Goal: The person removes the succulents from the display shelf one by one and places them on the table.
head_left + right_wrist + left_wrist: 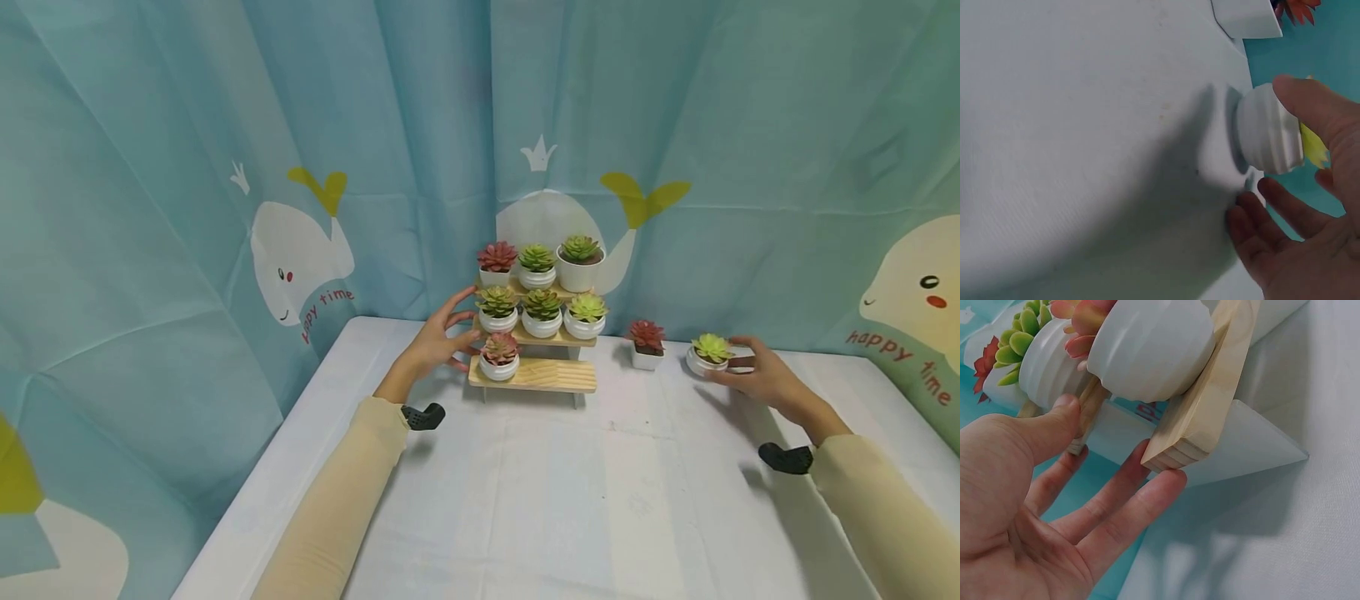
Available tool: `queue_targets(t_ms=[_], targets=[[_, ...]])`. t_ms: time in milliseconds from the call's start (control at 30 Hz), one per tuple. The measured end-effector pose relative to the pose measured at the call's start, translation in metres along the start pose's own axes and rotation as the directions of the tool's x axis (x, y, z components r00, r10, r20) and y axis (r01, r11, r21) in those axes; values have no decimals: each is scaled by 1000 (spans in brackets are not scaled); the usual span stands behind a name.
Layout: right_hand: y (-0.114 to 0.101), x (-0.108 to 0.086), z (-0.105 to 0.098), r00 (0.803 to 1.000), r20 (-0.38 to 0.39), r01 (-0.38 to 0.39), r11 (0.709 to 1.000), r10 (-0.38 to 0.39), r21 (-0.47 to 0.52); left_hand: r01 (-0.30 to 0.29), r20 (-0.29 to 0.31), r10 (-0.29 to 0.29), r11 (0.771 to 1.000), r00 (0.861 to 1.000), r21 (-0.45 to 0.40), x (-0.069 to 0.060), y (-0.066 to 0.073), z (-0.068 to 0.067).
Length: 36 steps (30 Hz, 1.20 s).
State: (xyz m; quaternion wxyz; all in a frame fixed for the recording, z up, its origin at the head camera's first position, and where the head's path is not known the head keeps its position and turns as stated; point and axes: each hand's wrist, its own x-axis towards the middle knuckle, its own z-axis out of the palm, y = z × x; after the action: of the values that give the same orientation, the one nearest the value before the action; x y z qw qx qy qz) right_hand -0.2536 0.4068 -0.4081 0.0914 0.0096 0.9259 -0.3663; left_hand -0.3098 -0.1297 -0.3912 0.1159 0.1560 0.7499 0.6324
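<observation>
A three-step wooden plant stand [555, 375] holds several small potted succulents. My left hand [438, 337] is at its left end. In the left wrist view, the thumb and index finger [1054, 481] pinch the end of the middle board, and two other fingertips touch the lowest board [1191, 434]. A pink succulent [500, 348] in a round white pot stands on that lowest board. My right hand [768, 383] holds a yellow-green succulent [709, 350] by its white pot [1269, 128], thumb on the near side. The other fingers spread beside the pot.
A red succulent [647, 343] in a square white pot stands between the stand and my right hand. The white-covered table [555, 500] ends at a blue curtain [442, 125] printed with whales. Black wrist devices [423, 417] sit at both cuffs.
</observation>
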Motion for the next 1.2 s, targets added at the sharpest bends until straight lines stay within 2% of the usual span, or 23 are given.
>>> queue_targets(t_ms=[233, 467, 733, 967, 1200], targets=[[-8, -6, -14, 996, 83, 41, 998, -36, -51, -9, 9, 9, 1000, 1000, 4, 0, 0, -1], [-18, -16, -29, 992, 99, 88, 986, -74, -142, 18, -3, -18, 1000, 1000, -9, -1, -1, -1], [-31, -27, -38, 987, 95, 143, 977, -129, -156, -2, 11, 2, 1000, 1000, -4, 1, -2, -1], [-39, -33, -36, 981, 63, 191, 966, -183, -173, -4, 13, 4, 1000, 1000, 3, 0, -2, -1], [-49, -40, -33, 966, 37, 259, 950, -257, -171, -3, -2, 3, 1000, 1000, -6, -2, 0, 0]])
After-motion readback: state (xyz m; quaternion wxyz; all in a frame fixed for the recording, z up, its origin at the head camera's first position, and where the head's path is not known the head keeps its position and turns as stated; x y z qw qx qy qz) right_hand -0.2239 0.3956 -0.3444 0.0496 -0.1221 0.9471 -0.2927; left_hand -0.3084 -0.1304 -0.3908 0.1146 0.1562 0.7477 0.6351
